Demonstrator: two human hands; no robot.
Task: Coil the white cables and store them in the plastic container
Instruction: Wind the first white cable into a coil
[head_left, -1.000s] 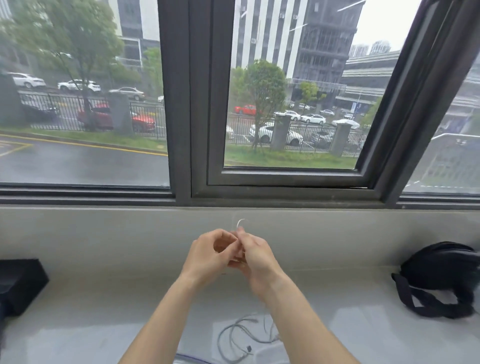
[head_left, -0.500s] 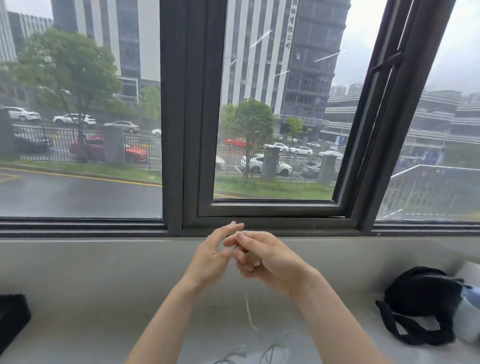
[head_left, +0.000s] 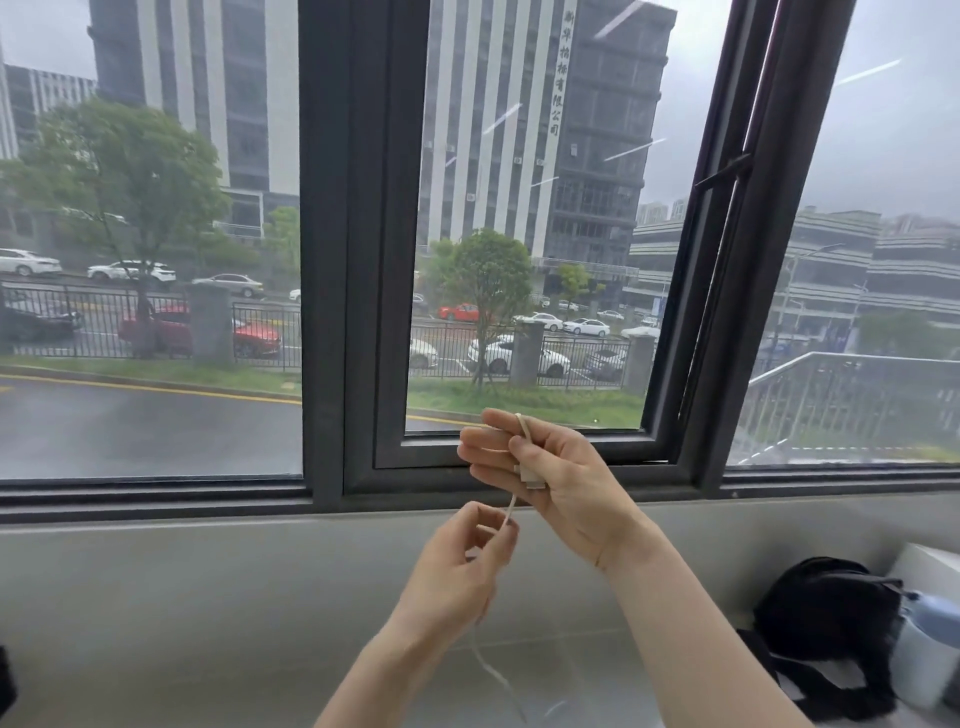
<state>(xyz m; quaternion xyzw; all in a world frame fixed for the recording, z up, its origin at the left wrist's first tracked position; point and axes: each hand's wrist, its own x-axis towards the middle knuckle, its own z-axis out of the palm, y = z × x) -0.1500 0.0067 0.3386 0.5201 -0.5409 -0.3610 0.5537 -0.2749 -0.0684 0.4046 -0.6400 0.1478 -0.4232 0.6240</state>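
Note:
A thin white cable (head_left: 509, 512) runs between both hands, held up in front of the window. My right hand (head_left: 550, 475) is raised with its palm toward me; the cable loops over its index finger and its white plug lies against the palm under the thumb. Below it, my left hand (head_left: 462, 571) pinches the cable between thumb and fingers. The rest of the cable hangs down past my left wrist toward the sill and leaves the frame at the bottom. The plastic container is out of view.
A black pouch with straps (head_left: 826, 623) lies on the grey sill (head_left: 208, 665) at the right, beside a pale blue-lidded object (head_left: 930, 654) and a white box corner (head_left: 930, 566). The dark window frame (head_left: 332, 312) stands just behind my hands.
The view has tilted upward. My hands have separated: the right rose with the cable looped over its finger, the left dropped below it and slid down the cable.

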